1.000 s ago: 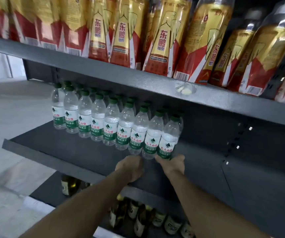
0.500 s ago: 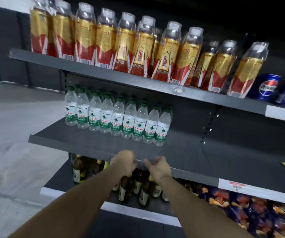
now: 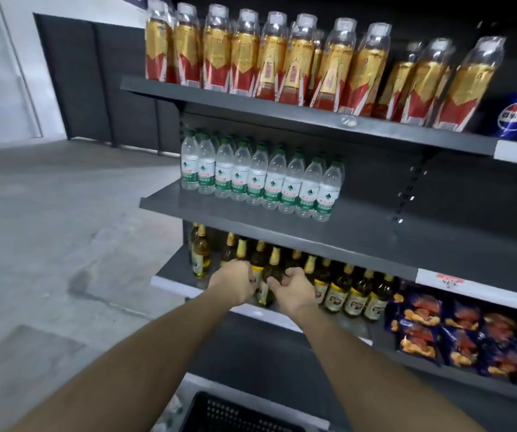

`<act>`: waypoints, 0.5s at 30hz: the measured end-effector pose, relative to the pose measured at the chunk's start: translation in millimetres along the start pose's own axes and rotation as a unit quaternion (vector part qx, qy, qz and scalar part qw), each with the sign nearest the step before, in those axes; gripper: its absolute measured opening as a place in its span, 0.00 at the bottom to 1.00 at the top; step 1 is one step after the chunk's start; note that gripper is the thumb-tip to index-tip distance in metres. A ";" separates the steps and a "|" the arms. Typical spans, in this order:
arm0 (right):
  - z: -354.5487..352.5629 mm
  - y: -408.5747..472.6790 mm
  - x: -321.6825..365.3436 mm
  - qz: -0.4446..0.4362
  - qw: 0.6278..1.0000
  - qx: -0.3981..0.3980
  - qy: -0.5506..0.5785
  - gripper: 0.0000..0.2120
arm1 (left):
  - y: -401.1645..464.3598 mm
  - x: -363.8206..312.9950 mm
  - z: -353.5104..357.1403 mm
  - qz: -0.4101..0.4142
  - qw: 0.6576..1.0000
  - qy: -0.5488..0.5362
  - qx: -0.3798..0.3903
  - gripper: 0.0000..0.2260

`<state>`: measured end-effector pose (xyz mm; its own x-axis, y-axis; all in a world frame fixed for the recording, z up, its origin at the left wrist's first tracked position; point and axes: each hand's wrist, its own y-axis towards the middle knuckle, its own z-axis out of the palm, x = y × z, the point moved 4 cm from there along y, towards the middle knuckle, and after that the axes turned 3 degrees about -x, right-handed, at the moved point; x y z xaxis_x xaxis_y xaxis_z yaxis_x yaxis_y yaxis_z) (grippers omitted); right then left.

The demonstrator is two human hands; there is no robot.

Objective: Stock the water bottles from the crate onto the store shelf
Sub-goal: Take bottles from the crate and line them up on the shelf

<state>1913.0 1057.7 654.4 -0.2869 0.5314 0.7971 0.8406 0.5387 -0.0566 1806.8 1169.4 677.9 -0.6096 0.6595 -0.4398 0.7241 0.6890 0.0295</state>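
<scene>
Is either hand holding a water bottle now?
No. The left hand and right hand are empty, below the water bottles.

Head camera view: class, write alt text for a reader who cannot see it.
Two empty hands, left hand and right hand, hang loosely curled below a dark grey metal shelf holding a row of clear green-capped water bottles. A black plastic crate sits below.
</scene>
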 end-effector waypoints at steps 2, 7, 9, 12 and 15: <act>15.9 -22.2 -4.9 0.005 1.000 0.011 -0.001 0.27 | -31.0 19.2 4.4 -0.012 1.000 0.017 0.002 0.11; 59.6 -75.7 -9.1 0.025 0.997 0.066 -0.007 0.27 | -86.9 72.0 -3.1 -0.047 0.997 0.059 0.029 0.12; 72.4 -88.5 -5.2 0.025 0.997 0.072 -0.013 0.25 | -99.7 91.3 -9.0 -0.060 0.997 0.048 0.021 0.12; 95.3 -104.7 0.9 0.041 0.995 0.088 -0.007 0.26 | -115.0 122.3 -16.8 -0.076 0.996 0.034 0.018 0.12; 125.3 -117.7 7.8 0.050 0.994 0.096 -0.018 0.26 | -126.7 158.4 -22.1 -0.078 0.997 0.022 0.017 0.12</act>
<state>1754.3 1080.4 592.0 -0.2244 0.6097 0.7602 0.7631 0.5951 -0.2520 1611.4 1193.1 624.3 -0.7280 0.5586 -0.3975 0.6302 0.7735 -0.0672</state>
